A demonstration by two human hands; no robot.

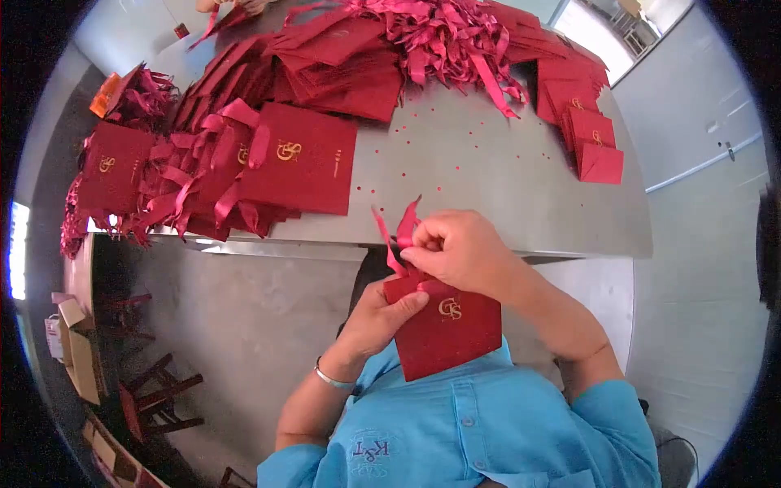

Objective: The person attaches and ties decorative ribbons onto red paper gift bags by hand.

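Note:
A dark red paper gift bag with a gold monogram is held in front of my chest, just off the table's near edge. My left hand grips its upper left corner, the thumb lying across the front. At the bag's top edge, my right hand pinches a pink-red ribbon, with thumb and forefinger together. Loose ribbon ends stick up to the left of those fingers. Part of the ribbon near the bag's top is hidden behind my right hand.
On the metal table lie stacked red bags with ribbons, more bags at the right, and a ribbon heap. Small red dots are scattered about. Another person's hand shows at the far edge. A wooden stool stands lower left.

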